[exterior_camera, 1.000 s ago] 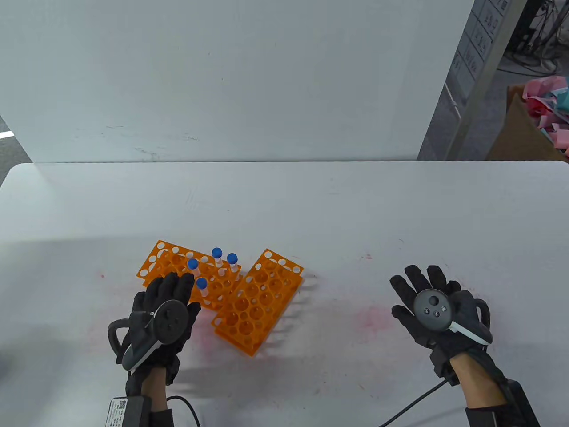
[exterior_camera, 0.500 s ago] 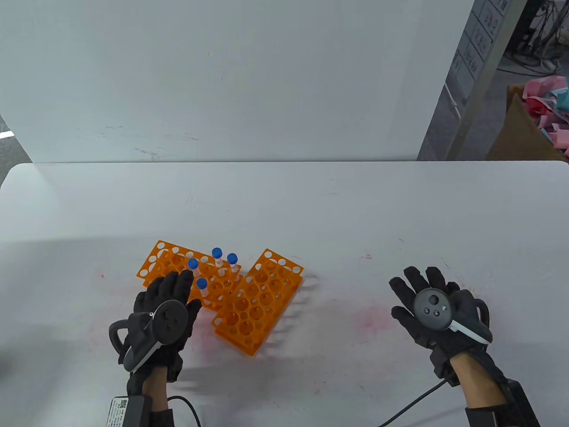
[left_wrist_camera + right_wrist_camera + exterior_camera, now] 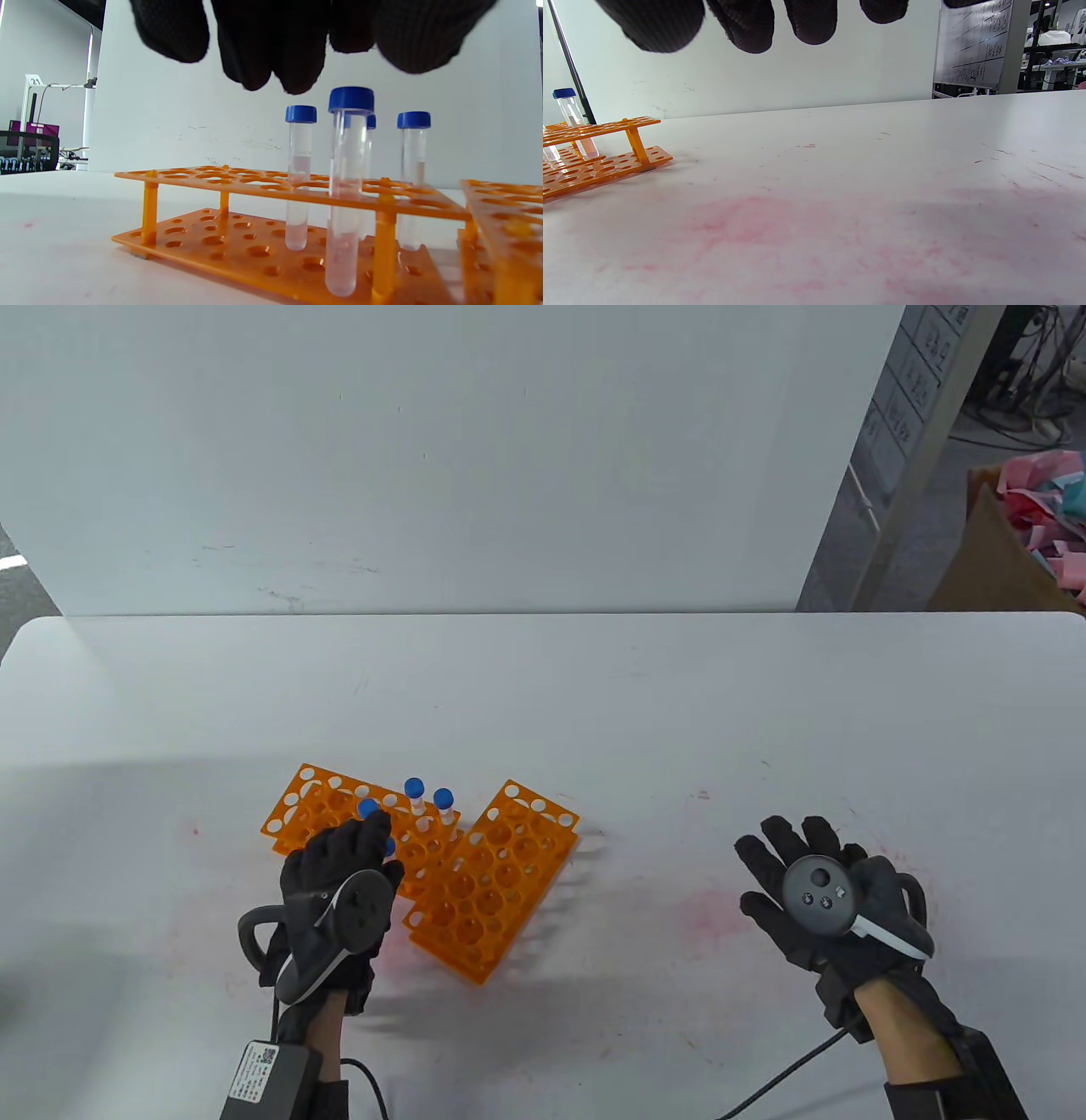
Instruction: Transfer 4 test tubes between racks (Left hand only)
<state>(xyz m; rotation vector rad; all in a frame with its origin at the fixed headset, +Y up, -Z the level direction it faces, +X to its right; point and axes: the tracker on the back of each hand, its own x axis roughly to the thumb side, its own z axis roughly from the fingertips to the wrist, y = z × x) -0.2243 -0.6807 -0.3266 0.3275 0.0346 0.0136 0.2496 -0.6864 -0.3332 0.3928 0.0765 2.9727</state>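
The left hand (image 3: 339,891) hovers over the near edge of the left rack (image 3: 339,806), fingers (image 3: 258,51) spread and holding nothing; in the left wrist view the fingertips hang just above the blue cap of the nearest tube (image 3: 348,190) without touching it. Four capped tubes stand upright in the left rack, toward its right end: the nearest, one behind it to the left (image 3: 299,178), one mostly hidden behind it (image 3: 370,123), and one to the right (image 3: 412,178). The right rack (image 3: 492,882) sits touching the left rack, angled, with no tubes in it. The right hand (image 3: 823,899) rests well apart above the counter (image 3: 679,687), fingers spread, holding nothing.
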